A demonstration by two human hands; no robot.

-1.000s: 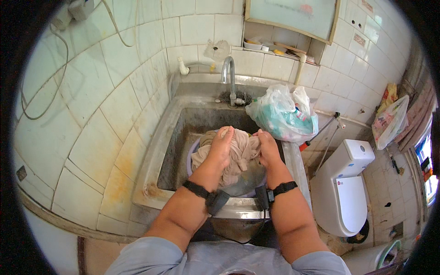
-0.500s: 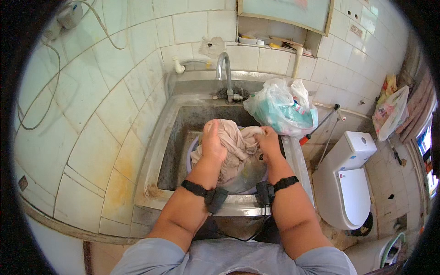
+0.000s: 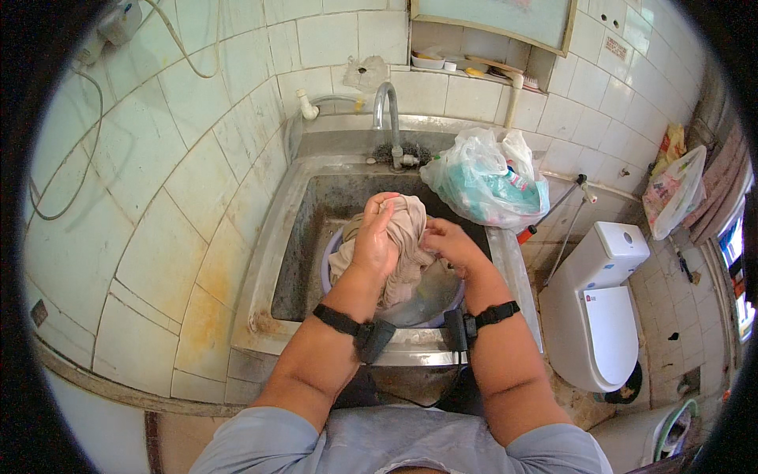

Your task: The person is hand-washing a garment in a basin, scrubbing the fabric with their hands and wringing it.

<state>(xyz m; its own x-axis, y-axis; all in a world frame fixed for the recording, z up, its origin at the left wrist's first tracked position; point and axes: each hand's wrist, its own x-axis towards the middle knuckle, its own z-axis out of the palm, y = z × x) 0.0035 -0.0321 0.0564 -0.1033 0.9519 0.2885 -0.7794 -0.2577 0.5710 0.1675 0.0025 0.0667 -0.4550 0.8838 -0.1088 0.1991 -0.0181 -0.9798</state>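
Wet, bunched beige cloth [image 3: 407, 237] is raised partly out of a pale purple basin [image 3: 325, 268] that stands in the metal sink [image 3: 308, 197]. My left hand [image 3: 377, 241] is wrapped against the cloth's left side, its fingers curled over the top. From the right, my right hand [image 3: 452, 243] pinches the cloth's edge with bent fingers. Cloudy water [image 3: 430, 296] shows in the basin below my right hand. The lower part of the cloth rests in the basin, and folds hide some of my fingertips.
A curved faucet [image 3: 389, 118] rises behind the basin. On the sink's right rear corner sits a stuffed clear plastic bag [image 3: 489, 182]. To the right stand a red-handled tool [image 3: 527, 234] and a white toilet [image 3: 604, 316]. A tiled wall [image 3: 158, 221] borders the left.
My right hand has moved left, bringing its part of the cloth in toward my left hand. The cloth is more gathered and a little higher; my left hand has shifted slightly right and up.
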